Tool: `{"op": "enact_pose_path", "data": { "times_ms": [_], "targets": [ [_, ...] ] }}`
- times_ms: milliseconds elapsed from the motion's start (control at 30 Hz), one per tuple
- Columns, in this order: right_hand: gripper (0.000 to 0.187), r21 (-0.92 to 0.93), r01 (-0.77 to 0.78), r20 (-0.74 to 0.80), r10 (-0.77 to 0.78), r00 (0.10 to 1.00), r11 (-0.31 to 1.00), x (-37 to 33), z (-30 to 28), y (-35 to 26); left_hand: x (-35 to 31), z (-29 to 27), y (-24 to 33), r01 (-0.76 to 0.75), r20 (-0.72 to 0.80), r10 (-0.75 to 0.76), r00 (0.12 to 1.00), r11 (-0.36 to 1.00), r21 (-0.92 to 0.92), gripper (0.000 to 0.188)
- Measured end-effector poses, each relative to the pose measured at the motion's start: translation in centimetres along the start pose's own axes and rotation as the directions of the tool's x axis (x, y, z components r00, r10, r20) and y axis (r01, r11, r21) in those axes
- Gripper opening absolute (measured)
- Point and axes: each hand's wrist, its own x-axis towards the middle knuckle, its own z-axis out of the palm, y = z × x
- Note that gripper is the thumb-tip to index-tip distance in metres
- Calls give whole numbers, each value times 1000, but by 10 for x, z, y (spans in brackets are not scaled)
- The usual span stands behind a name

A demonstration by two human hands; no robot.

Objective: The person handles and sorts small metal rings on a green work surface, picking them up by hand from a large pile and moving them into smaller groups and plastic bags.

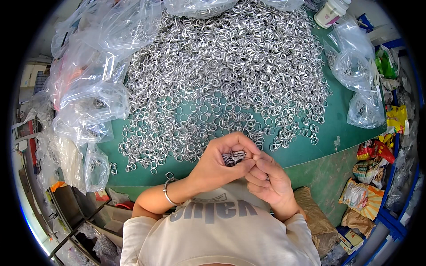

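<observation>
**We are cupping a handful of rings [234,158] beside a broad loose heap [235,57]**

Our left hand [217,162] is curling its fingers around the handful of small silver-coloured metal rings, just in front of our torso. Our right hand [271,181] is meeting it at the fingertips, its fingers drawn in narrowly; a dark glimpse is showing between them, but we cannot tell whether they are gripping a ring.

As we are judging it, most of the handling is remaining: only this handful is gathered, while the heap is spreading over the middle of the green tabletop [326,142]. Some rings are lying inside the clear plastic bags on the right [364,108]; whether those are finished, we cannot tell.

For room, we are working by the near edge of the tabletop, which is curving away on our right. Bare green surface is showing between the heap's right side and those bags, and a narrower strip is running along the front left. Clear plastic bags on the left [91,104] are crowding that side, and a white bottle [330,13] is standing at the far right corner.
</observation>
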Motion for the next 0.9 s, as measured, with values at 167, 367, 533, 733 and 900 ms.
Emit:
{"op": "enact_pose_path", "data": {
  "times_ms": [167, 367, 533, 733, 900],
  "targets": [
    [10, 5, 4, -81, -3, 997, 1000, -1, 1, -1, 1, -3, -6, 48, -11, -48, 999, 999, 2, 9],
    [28, -477, 324, -179, -452, 874, 817, -2, -18, -10, 0, -17, -35, 52, -244, 55, 968, 910, 411, 15],
    [28, -962, 250, 47, -835, 548, 110, 15, -28, -22, 22, -27, -43, -2, -93, 248, 964, 359, 933, 23],
    [25, -780, -22, 549, -700, 457, -626, 45, -19, -35, 18, -38, -47, 3, -53, 197, 979, 247, 969, 12],
    [16, -930, 0, 318, -805, 500, -368, 35, -33, -49, 14, -47, -44, 14, -97, 216, 972, 358, 934, 12]
  ]
}}
